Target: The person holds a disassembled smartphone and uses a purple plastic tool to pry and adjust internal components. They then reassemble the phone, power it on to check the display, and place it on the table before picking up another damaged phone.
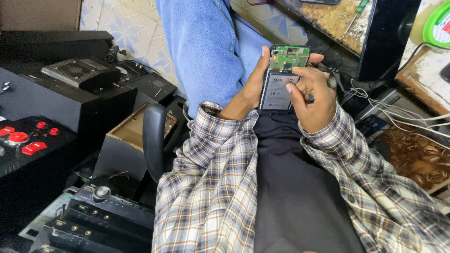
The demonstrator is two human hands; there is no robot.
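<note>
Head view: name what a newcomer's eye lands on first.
An opened phone with bare green circuit board and battery sits upper centre, cradled by the left hand while the right hand pinches its edge. At left, stacked black audio equipment with red buttons crowds the frame.

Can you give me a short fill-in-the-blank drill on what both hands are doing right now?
1. The left hand grips the opened phone with its back cover off from its ___ edge.
2. The phone's exposed circuit board is ___ in colour.
3. The right hand wears a ___ shirt sleeve.

Missing words: left; green; plaid
</note>
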